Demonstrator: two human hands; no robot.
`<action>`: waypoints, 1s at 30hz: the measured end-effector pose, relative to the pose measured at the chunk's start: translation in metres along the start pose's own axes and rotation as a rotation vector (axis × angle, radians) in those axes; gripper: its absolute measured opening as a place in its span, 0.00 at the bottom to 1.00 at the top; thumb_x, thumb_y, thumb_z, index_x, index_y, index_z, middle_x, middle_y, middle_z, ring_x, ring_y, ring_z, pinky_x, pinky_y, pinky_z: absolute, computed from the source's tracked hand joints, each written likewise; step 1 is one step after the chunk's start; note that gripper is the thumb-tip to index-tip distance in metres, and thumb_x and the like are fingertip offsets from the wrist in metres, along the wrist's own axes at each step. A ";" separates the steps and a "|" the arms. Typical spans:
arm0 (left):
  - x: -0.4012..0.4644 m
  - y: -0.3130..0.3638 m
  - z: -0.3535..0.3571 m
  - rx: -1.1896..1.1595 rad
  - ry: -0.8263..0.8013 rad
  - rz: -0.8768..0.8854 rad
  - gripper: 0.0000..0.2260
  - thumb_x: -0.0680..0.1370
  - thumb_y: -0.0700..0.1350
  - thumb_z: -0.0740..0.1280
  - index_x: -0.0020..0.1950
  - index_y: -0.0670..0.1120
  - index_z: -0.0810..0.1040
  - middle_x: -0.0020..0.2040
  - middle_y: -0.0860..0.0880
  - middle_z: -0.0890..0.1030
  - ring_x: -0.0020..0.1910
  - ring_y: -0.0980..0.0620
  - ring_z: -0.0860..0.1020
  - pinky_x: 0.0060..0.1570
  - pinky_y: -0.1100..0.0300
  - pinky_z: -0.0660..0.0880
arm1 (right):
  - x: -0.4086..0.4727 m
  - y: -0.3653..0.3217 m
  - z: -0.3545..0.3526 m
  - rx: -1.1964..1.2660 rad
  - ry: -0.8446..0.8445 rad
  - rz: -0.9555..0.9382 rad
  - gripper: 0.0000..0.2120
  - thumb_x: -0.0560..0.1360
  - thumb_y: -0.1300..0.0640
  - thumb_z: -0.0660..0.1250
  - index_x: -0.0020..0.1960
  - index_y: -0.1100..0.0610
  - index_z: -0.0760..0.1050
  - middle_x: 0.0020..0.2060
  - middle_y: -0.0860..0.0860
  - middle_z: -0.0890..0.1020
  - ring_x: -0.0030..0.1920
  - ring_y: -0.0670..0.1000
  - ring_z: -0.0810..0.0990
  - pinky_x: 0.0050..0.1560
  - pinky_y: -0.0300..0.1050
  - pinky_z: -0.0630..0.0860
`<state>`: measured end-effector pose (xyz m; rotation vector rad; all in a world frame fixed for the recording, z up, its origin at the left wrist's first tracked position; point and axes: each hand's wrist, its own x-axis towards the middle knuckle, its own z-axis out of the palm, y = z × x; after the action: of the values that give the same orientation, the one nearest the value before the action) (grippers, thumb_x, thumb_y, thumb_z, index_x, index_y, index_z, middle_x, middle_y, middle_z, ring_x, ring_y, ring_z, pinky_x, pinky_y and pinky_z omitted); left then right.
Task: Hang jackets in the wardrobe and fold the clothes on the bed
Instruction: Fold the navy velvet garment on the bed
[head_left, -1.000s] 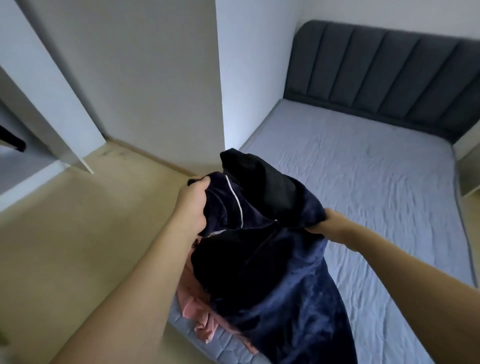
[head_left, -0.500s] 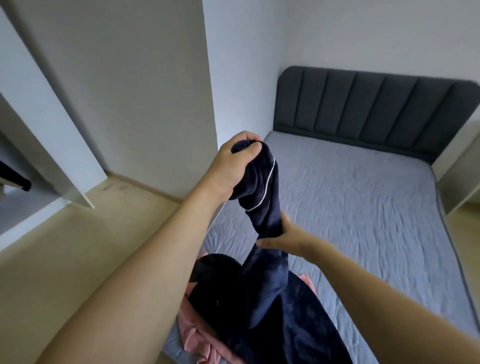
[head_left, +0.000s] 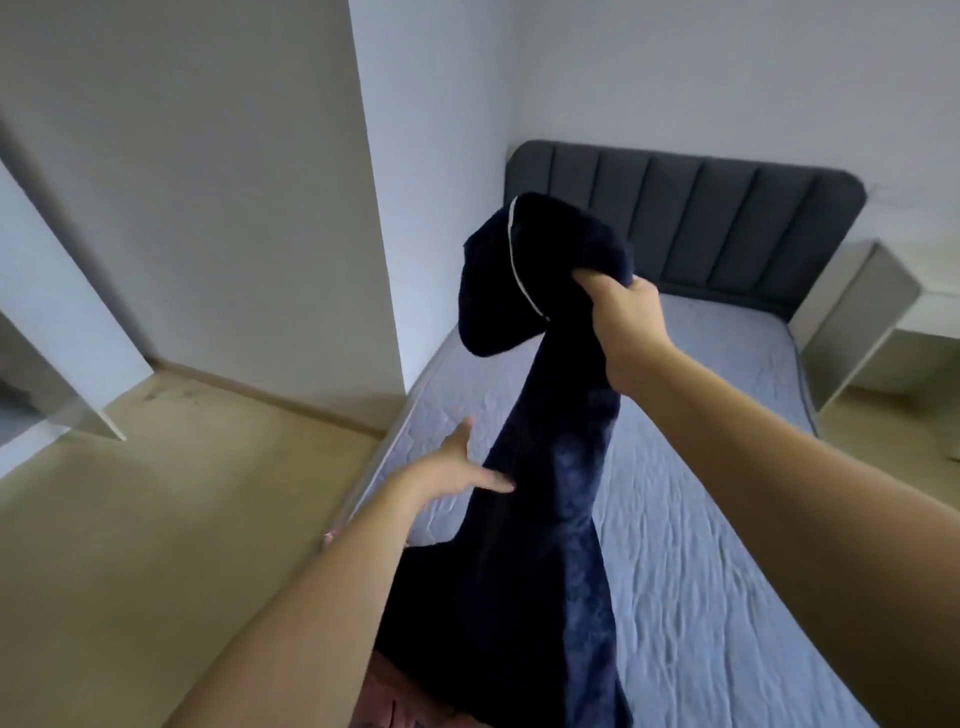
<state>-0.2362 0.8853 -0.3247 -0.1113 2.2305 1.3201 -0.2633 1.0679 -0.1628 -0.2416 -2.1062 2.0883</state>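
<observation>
A dark navy plush garment (head_left: 545, 493) with thin white piping hangs in a long column over the near left part of the bed (head_left: 727, 493). My right hand (head_left: 621, 306) grips its bunched upper end, held high in front of the headboard. My left hand (head_left: 457, 467) is lower, fingers spread, its fingertips touching the left side of the hanging cloth without gripping it. A pink garment (head_left: 384, 696) lies on the bed's near corner, mostly hidden under the navy one.
A dark grey padded headboard (head_left: 727, 223) stands at the far end of the bed. A white bedside unit (head_left: 852, 322) is at the right. A white wall corner (head_left: 384, 234) juts out beside the bed; an open wardrobe panel (head_left: 67, 338) is at far left, wooden floor between.
My left hand has let go of the garment's top and dropped down beside the cloth. My right hand has taken over the upper end and lifted it higher.
</observation>
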 end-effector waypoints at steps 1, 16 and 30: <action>0.010 0.005 0.017 -0.024 -0.028 0.050 0.47 0.66 0.49 0.80 0.79 0.52 0.57 0.74 0.52 0.67 0.71 0.50 0.69 0.70 0.56 0.64 | -0.002 -0.011 -0.006 0.028 0.018 -0.025 0.03 0.74 0.53 0.69 0.42 0.52 0.79 0.37 0.50 0.82 0.41 0.51 0.82 0.44 0.45 0.79; -0.047 0.210 0.158 0.420 0.237 0.590 0.06 0.76 0.42 0.66 0.41 0.47 0.71 0.36 0.50 0.76 0.33 0.58 0.73 0.37 0.60 0.69 | -0.012 0.013 -0.326 -0.875 -0.027 -0.125 0.50 0.68 0.55 0.73 0.79 0.48 0.44 0.78 0.51 0.47 0.77 0.56 0.52 0.74 0.54 0.58; -0.100 0.278 0.281 0.725 0.051 0.196 0.13 0.67 0.51 0.76 0.49 0.51 0.80 0.45 0.51 0.84 0.43 0.50 0.83 0.50 0.51 0.80 | -0.028 0.014 -0.427 -0.377 -0.050 -0.281 0.06 0.74 0.64 0.58 0.39 0.59 0.64 0.32 0.53 0.67 0.33 0.51 0.66 0.33 0.47 0.63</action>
<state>-0.1296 1.2435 -0.1613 0.3475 2.6687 0.5237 -0.1378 1.4771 -0.1731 0.0620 -2.3895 1.5517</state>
